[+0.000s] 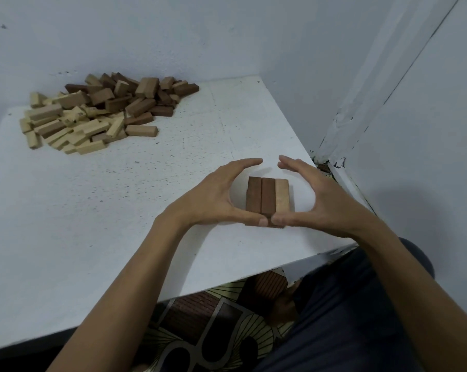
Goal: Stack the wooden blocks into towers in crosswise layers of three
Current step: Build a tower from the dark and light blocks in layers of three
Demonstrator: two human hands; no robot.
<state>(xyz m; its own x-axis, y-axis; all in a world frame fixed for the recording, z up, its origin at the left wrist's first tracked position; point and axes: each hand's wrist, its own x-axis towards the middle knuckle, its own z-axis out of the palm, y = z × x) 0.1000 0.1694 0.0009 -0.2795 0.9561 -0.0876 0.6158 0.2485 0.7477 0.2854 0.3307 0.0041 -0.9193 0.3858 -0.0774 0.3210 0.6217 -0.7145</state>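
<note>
Two hands, left hand (pixel 213 196) and right hand (pixel 323 196), curve loosely round the tower (pixel 267 196), thumbs (pixel 249 218) touching it; push its blocks (pixel 282 196) straight softly.

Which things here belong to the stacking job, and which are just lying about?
Job: started tower; loose block pile; left hand and right hand around the tower.
Lying about: white table, support only; patterned floor covering.
</note>
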